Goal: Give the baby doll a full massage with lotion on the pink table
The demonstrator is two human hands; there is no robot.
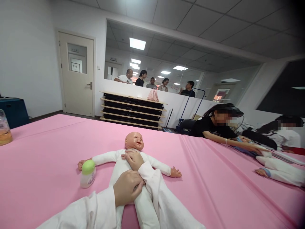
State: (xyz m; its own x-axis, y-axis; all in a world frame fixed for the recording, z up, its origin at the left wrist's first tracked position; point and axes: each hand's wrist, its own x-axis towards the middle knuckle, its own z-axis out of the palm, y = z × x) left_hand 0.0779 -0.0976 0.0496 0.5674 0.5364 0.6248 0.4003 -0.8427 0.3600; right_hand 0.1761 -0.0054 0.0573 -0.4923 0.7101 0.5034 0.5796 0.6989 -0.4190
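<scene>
A baby doll [119, 171] in a white cloth body lies on its back, head away from me, arms spread wide. My right hand [134, 159] rests on its upper chest with the fingers laid out flat. Lower down, my left hand [126, 187] lies across the doll's belly, palm down. Its thumb shows, while its fingertips are partly hidden near my right cuff. Neither hand holds anything that I can see. Beside the doll's hand at the left stands a small white bottle with a green cap [88, 173].
A pink sheet [202, 190] covers the table, creased on the right. At the left edge stands a clear bottle [4, 130] with orange contents. On the right, a person in black [214, 127] reaches over another doll [281, 170]. Several people stand behind the window.
</scene>
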